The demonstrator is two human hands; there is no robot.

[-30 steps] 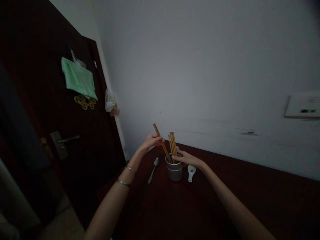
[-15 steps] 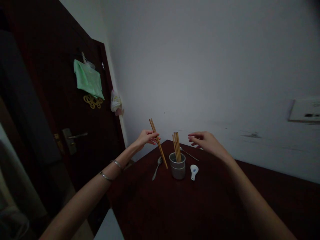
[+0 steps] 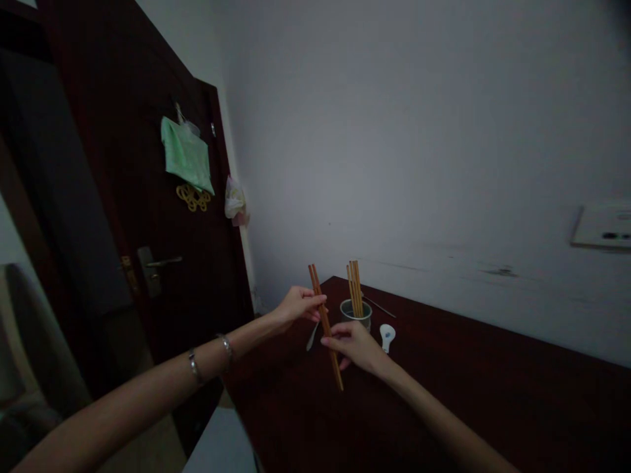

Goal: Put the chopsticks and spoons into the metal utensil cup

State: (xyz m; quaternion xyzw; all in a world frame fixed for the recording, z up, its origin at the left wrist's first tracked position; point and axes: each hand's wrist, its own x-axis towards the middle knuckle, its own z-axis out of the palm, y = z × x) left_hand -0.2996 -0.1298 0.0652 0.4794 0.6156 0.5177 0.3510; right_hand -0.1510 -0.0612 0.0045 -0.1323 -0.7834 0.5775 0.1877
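Note:
A pair of brown wooden chopsticks (image 3: 337, 372) slants between my hands, in front of the metal cup. My left hand (image 3: 302, 305) pinches the pair near its upper end. Lower down, my right hand (image 3: 355, 344) has its thumb and fingers closed around the same pair. Just behind my right hand stands the metal cup (image 3: 349, 309), partly covered by it, with several lighter chopsticks (image 3: 355, 289) upright inside. A white spoon (image 3: 387, 335) lies to the cup's right. Left of the held pair, a metal spoon (image 3: 311, 337) is mostly hidden by my left hand.
Behind the cup, a thin metal utensil (image 3: 380, 306) lies on the dark red table (image 3: 424, 394). A pale wall (image 3: 394, 144) borders its far side. To the left is a dark door (image 3: 162, 164) with a handle (image 3: 165, 261) and a hanging green cloth (image 3: 186, 155).
My left hand has brought the chopsticks lower and nearer to me. My right hand has come down and left from beside the wall and taken hold of them. The view has shifted slightly.

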